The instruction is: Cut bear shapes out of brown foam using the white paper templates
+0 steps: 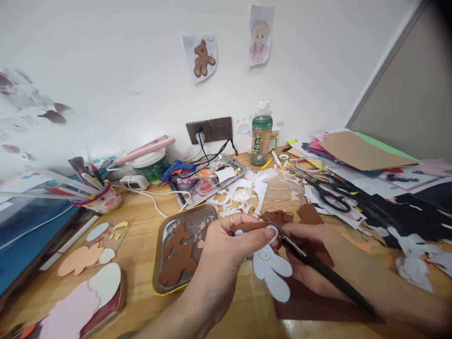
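My left hand [226,245] pinches a white paper cut-out [271,270] with rounded limbs, backed by a strip of brown foam [252,227], holding it above the wooden desk. My right hand [314,261] grips black scissors [300,252] whose blades meet the top edge of the cut-out beside my left thumb. A ring shows on a left finger. Under my right hand lies a brown foam sheet [303,301].
A metal tray [160,263] with brown foam bear pieces lies to the left. Behind it are a second tray [240,170] with small pots, a blue glue gun [176,168], a green bottle [261,136], spare black scissors [330,197], paper scraps and stacked coloured sheets [360,150]. A pen cup [100,197] stands far left.
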Motion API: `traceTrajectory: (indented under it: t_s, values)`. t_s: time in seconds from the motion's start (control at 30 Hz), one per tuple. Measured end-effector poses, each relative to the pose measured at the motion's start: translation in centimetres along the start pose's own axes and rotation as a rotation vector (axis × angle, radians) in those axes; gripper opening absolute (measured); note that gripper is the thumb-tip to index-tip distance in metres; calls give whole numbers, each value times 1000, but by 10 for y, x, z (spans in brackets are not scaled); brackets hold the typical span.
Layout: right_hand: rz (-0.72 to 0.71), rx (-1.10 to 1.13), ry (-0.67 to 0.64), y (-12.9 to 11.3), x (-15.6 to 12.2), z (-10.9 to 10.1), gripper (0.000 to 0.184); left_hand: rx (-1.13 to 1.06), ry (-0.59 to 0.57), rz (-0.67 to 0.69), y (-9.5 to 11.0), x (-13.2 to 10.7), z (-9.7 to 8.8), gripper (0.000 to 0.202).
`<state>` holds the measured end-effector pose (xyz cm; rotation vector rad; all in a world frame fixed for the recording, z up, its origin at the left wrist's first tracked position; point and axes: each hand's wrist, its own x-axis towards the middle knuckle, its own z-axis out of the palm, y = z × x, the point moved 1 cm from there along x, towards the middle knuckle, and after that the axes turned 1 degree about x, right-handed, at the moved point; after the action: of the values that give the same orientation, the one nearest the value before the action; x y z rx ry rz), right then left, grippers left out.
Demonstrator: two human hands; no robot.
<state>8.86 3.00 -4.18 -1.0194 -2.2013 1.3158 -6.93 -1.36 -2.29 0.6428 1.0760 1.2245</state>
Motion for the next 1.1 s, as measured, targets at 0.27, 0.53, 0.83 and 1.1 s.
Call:
traceTrajectory:
  t_s: [0.27,0.53,0.83,1.1]
  values:
    - [8,-12,-48,4,-1,2,38,2,43,-27,1,-1,0,10]
    - [-14,-77,7,4,1,0,24,4,14,-6,0,-1,1,9]
    - [-4,-21,-15,5,0,3,31,1,45,-31,1,0,1,11]
    - [-20,-61,-2,3,-1,1,35,-5,30,-22,2,1,1,13]
